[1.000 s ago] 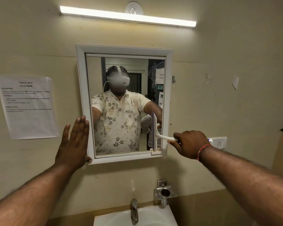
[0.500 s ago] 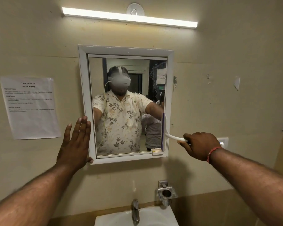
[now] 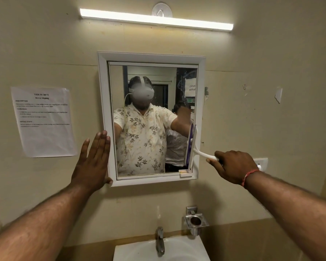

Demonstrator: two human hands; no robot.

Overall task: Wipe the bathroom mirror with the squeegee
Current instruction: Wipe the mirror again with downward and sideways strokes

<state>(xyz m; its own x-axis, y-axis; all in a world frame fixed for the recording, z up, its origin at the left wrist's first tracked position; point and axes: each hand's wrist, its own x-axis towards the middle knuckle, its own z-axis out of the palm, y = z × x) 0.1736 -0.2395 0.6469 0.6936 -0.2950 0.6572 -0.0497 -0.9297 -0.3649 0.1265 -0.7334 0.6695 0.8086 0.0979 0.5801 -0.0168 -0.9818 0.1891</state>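
Squeegee (image 3: 193, 146) first: one of them, white with a purple blade, standing upright against the far right edge of the glass, its blade touching the inner side of the frame in the lower half. One mirror (image 3: 151, 119) too, white-framed, hung on the beige wall above one white sink (image 3: 179, 249) with one tap (image 3: 160, 240).

Two hands are up. Right hand (image 3: 232, 167) has its fingers curled closed around the squeegee's white handle, just right of the frame, a red thread at the wrist. Left hand (image 3: 94, 162) is flat and wide open, fingers straight and together, palm pressed on the wall and overlapping the mirror's left frame edge, gripping nothing.

Elsewhere: one tube light (image 3: 156, 19) above, one printed sheet (image 3: 43, 121) taped to the left, one metal holder (image 3: 195, 221) by the tap, one wall socket (image 3: 261, 162) behind the right wrist.

Against the shot a second back, the squeegee has slid rightward from well inside the glass out to the frame's edge, the right hand travelling with it. The left hand has stayed planted.
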